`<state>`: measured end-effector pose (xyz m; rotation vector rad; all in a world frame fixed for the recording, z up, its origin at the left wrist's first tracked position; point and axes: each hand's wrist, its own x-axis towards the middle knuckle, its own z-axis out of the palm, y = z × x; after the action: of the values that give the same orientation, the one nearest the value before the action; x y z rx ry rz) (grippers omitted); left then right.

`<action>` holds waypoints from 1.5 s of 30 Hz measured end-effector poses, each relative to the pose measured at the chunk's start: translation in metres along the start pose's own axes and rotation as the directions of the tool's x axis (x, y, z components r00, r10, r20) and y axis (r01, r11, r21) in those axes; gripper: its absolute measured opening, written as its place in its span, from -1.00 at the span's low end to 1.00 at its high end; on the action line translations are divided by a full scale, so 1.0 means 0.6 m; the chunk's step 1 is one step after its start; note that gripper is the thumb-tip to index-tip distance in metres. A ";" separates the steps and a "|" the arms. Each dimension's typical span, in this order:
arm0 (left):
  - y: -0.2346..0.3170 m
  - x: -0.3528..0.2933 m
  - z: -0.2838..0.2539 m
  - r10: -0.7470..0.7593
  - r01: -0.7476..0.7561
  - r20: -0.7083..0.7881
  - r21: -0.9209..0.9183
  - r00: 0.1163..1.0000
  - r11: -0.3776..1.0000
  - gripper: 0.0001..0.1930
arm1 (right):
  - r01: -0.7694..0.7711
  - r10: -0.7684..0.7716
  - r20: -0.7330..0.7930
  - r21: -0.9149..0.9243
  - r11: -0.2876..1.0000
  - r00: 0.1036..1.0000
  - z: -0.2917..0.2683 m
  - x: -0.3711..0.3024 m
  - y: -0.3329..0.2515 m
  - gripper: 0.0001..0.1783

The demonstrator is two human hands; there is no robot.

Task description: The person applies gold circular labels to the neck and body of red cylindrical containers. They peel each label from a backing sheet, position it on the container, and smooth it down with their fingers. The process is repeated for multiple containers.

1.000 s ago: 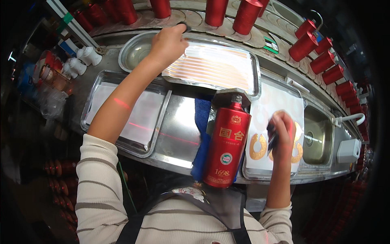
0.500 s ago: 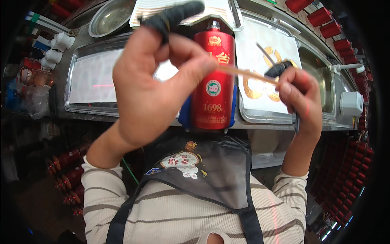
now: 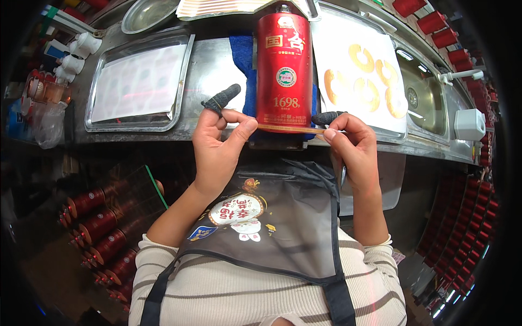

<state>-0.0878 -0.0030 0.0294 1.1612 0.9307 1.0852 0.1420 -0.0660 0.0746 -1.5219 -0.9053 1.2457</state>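
Note:
A narrow gold-tan strip [image 3: 291,129] is stretched sideways across the near end of a red bottle [image 3: 285,60] with gold and white printing. The bottle lies with its neck pointing away from me, over blue cloth [image 3: 243,51]. My left hand [image 3: 215,155] pinches the strip's left end between thumb and fingertip. Its other end is pinched by my right hand [image 3: 356,155]. Black finger covers sit on both index fingers, which point outward. A thin grey tool, mostly hidden, shows under my right palm. Whether the strip touches the bottle, I cannot tell.
Gold ring-like decals [image 3: 367,92] lie on a white sheet in the right tray. The left tray [image 3: 185,87] holds a pale sheet. Farther off are a metal bowl [image 3: 149,15], striped sheets [image 3: 217,7] and a sink [image 3: 421,103]. Red bottles [image 3: 100,220] stand in racks below.
Both hands have come down and nearer to me, bringing the strip from above the bottle's middle to its near end. The strip is now level and straight. The view has shifted slightly.

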 end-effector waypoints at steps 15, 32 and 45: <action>-0.006 0.005 -0.003 0.036 -0.039 0.043 0.070 0.998 0.997 -0.51 | -0.041 0.041 0.007 0.070 0.997 0.999 -0.002 0.007 0.018 -0.87; -0.007 0.007 -0.005 -0.031 0.030 0.017 0.035 0.999 0.999 -0.63 | 0.057 -0.084 -0.098 -0.256 0.965 0.992 0.038 0.015 0.038 -0.68; -0.016 0.022 0.010 -0.008 0.001 0.207 0.034 0.978 0.999 -0.16 | -0.017 0.012 -0.064 -0.075 0.997 0.998 0.038 0.012 0.035 -0.63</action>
<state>-0.0775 0.0077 0.0207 1.2729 0.7912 0.9274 0.1208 -0.0603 0.0514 -1.6214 -0.9101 1.1785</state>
